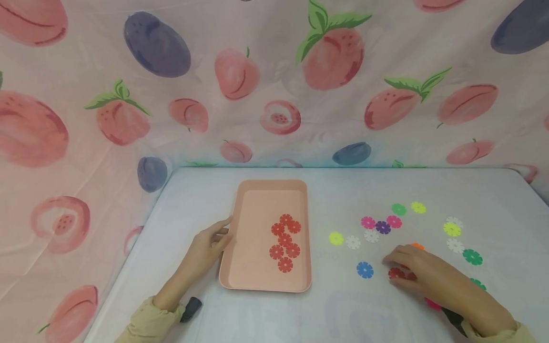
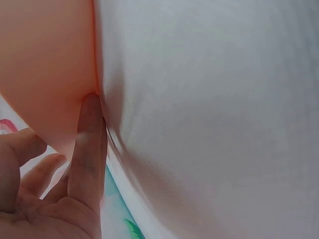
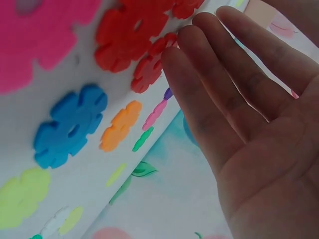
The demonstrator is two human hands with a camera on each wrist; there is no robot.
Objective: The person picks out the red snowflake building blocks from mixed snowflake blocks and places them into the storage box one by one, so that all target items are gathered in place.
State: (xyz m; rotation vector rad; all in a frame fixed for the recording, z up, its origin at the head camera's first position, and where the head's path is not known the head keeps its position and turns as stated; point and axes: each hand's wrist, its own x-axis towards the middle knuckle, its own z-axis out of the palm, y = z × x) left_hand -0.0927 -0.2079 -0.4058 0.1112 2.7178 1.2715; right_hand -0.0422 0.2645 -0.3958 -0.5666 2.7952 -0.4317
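At the left rim of a pink tray [image 1: 250,228], my left hand [image 1: 206,245] rests with its fingertips. The left wrist view has one straight finger [image 2: 88,134] lying along the tray's outer wall. Several red flower-shaped plastic discs [image 1: 285,239] lie in the right half of the tray. Over on the right side of the table, my right hand [image 1: 429,271] reaches low above more red discs [image 1: 396,273], partly covering them. Its fingers stretch out fairly straight in the right wrist view, tips right at the red discs [image 3: 130,37].
Several loose discs lie right of the tray: a blue one [image 1: 365,270], a purple one [image 1: 383,227], a yellow-green one [image 1: 336,238], a green one [image 1: 472,257], plus pink, white and orange ones. A fruit-print cloth [image 1: 279,71] hangs behind the white table [image 1: 334,309].
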